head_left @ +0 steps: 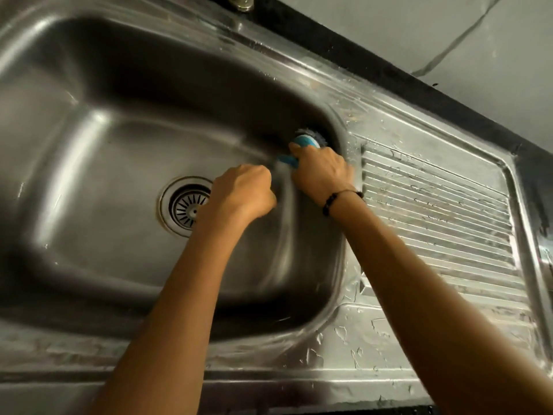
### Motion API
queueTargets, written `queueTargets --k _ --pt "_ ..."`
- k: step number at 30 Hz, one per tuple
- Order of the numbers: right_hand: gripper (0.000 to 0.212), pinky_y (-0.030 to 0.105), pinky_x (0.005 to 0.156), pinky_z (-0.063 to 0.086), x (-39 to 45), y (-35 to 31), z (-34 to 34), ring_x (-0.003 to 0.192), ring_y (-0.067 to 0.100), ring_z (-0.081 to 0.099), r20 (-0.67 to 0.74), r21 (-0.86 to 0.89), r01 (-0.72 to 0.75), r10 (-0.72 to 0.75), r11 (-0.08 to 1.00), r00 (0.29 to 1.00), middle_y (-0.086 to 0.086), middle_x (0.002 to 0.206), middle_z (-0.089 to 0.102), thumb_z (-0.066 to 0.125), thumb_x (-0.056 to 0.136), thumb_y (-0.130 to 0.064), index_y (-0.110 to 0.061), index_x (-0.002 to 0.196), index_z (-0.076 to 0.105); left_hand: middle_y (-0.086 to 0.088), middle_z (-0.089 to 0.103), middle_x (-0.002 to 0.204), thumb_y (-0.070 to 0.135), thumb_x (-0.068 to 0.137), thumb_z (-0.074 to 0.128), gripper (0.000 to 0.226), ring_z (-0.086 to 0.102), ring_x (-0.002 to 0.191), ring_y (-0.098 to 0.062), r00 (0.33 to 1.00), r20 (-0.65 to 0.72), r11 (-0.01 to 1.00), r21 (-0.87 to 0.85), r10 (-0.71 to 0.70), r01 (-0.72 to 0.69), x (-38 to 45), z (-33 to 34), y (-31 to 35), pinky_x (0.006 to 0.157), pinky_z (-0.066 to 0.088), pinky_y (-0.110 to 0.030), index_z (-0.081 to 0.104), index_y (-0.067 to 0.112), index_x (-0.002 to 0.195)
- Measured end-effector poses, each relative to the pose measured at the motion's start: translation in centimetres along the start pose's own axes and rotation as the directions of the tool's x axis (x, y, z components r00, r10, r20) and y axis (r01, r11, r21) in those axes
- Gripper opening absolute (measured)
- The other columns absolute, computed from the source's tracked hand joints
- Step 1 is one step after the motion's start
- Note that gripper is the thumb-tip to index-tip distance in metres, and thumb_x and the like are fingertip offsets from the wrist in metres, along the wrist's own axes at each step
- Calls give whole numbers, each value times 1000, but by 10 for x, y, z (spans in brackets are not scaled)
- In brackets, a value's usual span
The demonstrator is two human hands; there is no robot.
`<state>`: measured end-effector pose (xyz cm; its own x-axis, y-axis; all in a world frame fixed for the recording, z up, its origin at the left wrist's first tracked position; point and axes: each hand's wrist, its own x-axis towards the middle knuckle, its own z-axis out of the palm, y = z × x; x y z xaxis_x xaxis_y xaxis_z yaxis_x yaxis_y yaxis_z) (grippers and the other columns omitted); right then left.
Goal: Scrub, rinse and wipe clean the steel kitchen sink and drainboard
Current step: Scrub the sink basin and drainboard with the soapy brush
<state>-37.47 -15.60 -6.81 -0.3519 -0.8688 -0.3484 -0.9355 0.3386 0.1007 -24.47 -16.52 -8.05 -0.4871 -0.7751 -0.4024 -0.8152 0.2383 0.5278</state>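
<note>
**Scrubbing the basin's right wall**

Nearest me, the front rim of the sink (pixel 167 359) and the flat of the drainboard (pixel 434 205) are beaded with water, so both will need a wipe later. My 2 forearms reach over that rim into the basin. My left hand (pixel 242 194) is curled into a loose fist and seems to hold nothing (it hovers just right of the drain strainer (pixel 187 203), partly covering it). My right hand (pixel 321 172), a dark bracelet (pixel 332 202) at its wrist, grips a blue scrub brush (pixel 305 142) and presses its bristled head against the curved right wall, just below the lip where basin meets drainboard.

To do this stroke well, I think I should keep the bristles flat to the curve, work in short overlapping passes along that bend, and follow it round into the far corner. The blur around the brush suggests quick motion; steady pressure matters more than speed. Farthest off, the tap base (pixel 241 3) sits on the back ledge, handy for rinsing.
</note>
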Motion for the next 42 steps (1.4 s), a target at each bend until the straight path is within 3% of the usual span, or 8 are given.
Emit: queueTargets --k 3,6,9,14,20,28,35,42 --pt "50 35 78 38 -3 -5 -4 114 34 53 -77 -70 -10 4 998 997 11 129 53 39 95 -22 -37 143 31 -17 59 104 14 89 47 8 55 97 -35 1000 -12 1000 -12 5 -5 0 -2 0 69 37 -32 49 10 82" --pt "46 38 87 41 20 -28 7 116 32 53 9 -64 68 -68 996 998 10 132 51 39 98 -27 -37 142 34 -17 58 111 16 91 46 15 53 103 -35 999 -39 1000 3 -2 3 2 -1 -3 71 35 -33 55 7 98" --pt "44 37 85 42 25 -33 14 114 31 54 39 -63 109 -107 992 994 9 131 53 41 97 -30 -37 141 36 -17 57 115 17 91 45 20 52 106 -35 999 -40 1000 15 -6 6 1 0 -4 74 36 -35 55 6 104" --pt "54 39 90 42 2 6 -12 116 36 51 -77 62 -24 29 998 997 14 131 52 46 90 -23 -42 139 36 -18 59 110 15 90 47 19 55 103 -36 999 -31 1000 3 18 -18 2 -1 -1 75 39 -34 58 4 101" --pt "42 35 79 39 34 -39 20 112 31 55 77 71 31 -36 997 996 10 128 54 44 95 -32 -33 137 43 -16 57 117 16 90 46 24 53 109 -33 999 -43 1000 9 -11 11 0 0 -4 82 42 -36 56 5 109" --pt "54 41 90 42 3 -2 -4 116 38 51 -100 145 -58 73 988 992 16 131 52 45 90 -23 -42 140 36 -17 60 110 13 88 48 20 55 105 -35 999 -49 1000 9 5 -4 0 -2 -2 81 42 -36 60 4 102" --pt "49 32 68 36 40 -67 -4 97 29 59 -102 -63 233 -238 970 966 8 117 58 39 96 -25 -42 142 32 -11 58 118 19 93 46 24 52 112 -31 996 -81 999 26 -40 42 -1 -7 -6 87 42 -36 58 9 111" --pt "58 36 75 39 3 2 -27 106 36 55 -88 -65 69 -74 996 993 14 121 58 44 89 -21 -48 139 32 -15 57 116 16 90 46 26 51 109 -33 998 -49 1000 5 -24 24 -3 -13 -3 84 40 -37 58 5 110"
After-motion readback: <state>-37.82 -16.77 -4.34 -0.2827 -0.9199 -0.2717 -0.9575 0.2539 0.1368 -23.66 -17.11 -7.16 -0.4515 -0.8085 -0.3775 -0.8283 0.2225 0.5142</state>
